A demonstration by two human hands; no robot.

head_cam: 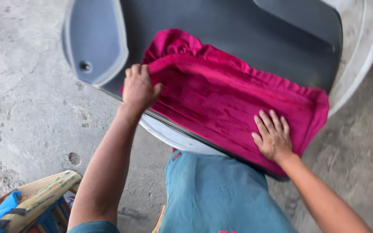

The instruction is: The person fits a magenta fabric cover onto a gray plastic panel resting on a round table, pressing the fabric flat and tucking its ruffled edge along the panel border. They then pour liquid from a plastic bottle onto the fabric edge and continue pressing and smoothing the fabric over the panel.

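A magenta cloth (221,95) lies spread over a dark grey board (238,30) that rests across a pale round basin. My left hand (138,86) grips the cloth's left edge, fingers curled over it near the board's near rim. My right hand (273,136) lies flat, fingers spread, pressing on the cloth's right part close to the board's front edge. The cloth's far edge is bunched into folds.
The board has a lighter oval recess with a small drain hole (93,39) at its left. The pale basin rim (363,64) curves at right. Rough concrete floor (26,108) surrounds it. A wooden item with blue fabric (26,207) sits at bottom left. My blue-clad knee (212,194) is below.
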